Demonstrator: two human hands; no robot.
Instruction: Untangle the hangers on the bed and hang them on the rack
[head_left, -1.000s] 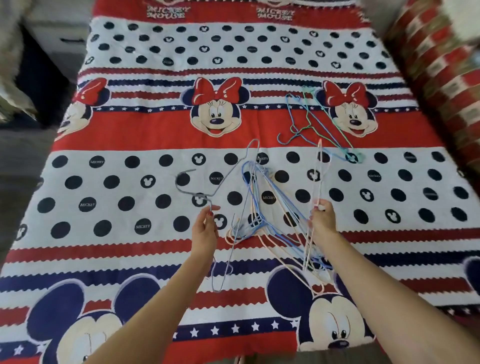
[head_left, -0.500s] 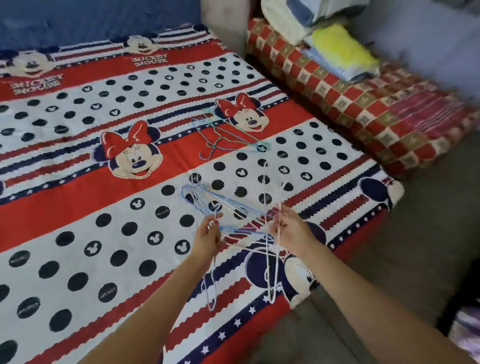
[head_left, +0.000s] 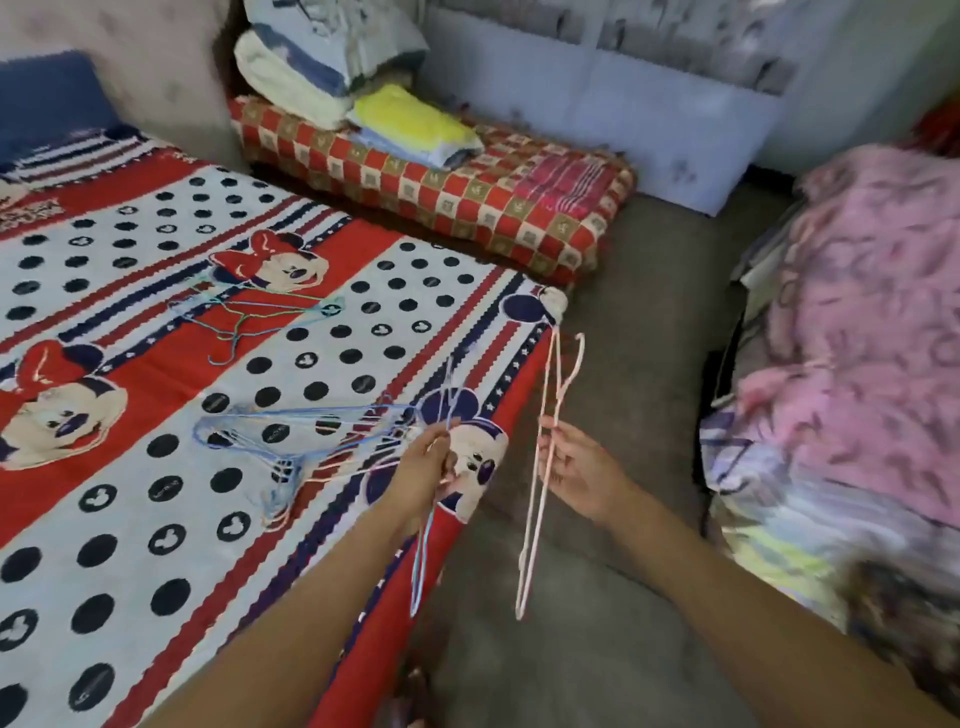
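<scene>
My right hand (head_left: 576, 470) pinches a single pink wire hanger (head_left: 545, 467) that hangs upright over the floor, off the bed's right edge, its hook pointing up. My left hand (head_left: 423, 467) grips a tangled bunch of blue and pink hangers (head_left: 296, 441) lying over the bed (head_left: 156, 545), with one blue hanger dangling below the hand. A second small cluster of blue and green hangers (head_left: 249, 312) lies farther back on the red stripe of the cartoon-mouse bedsheet. No rack is in view.
A red checked mattress (head_left: 467, 202) with folded towels and a yellow cloth (head_left: 410, 124) lies behind the bed. Grey floor (head_left: 623, 364) runs along the bed's right side. A pile of pink patterned fabric (head_left: 862, 332) stands at the right.
The view has swung to the right, away from the bed. My right hand has pulled the pink hanger free of the bunch and carried it out over the floor. My left hand keeps the bunch.
</scene>
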